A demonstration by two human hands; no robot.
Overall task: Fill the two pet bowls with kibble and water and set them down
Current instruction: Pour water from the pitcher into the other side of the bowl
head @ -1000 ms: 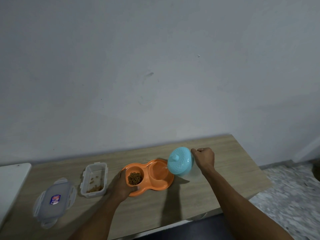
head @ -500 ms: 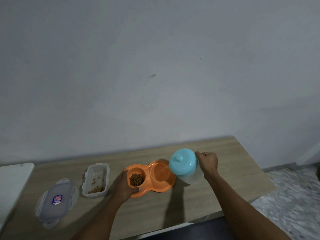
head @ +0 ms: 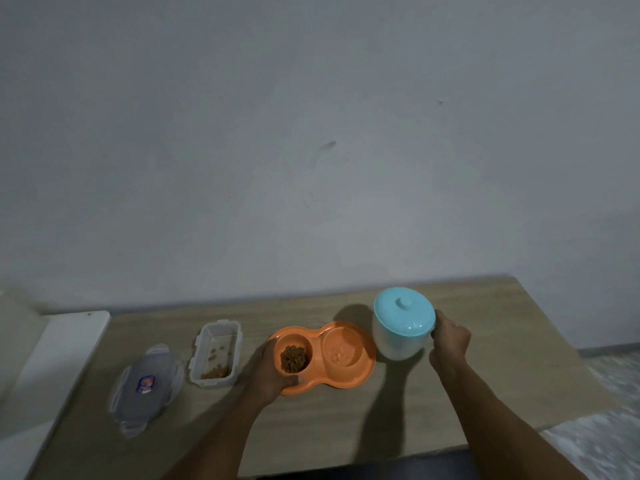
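Observation:
An orange double pet bowl (head: 360, 377) rests on the wooden table (head: 485, 393). Brown kibble (head: 294, 358) fills its left well, and its right well (head: 341, 348) holds water. My left hand (head: 273, 372) grips the bowl's left rim. To the right of the bowl, a white water jug with a light blue lid (head: 403, 320) stands upright on the table. My right hand (head: 450, 339) is closed on the jug's handle side.
A clear plastic container (head: 216, 355) with a little kibble left sits left of the bowl. Its lid (head: 145, 386) lies further left. A white board (head: 52, 358) is at the table's left end. Beyond the table's right end lies the floor (head: 609, 427).
The jug was tilted over the bowl's right well with water running out. It has swung back upright and moved right, and stands on the table. My left hand stayed on the bowl.

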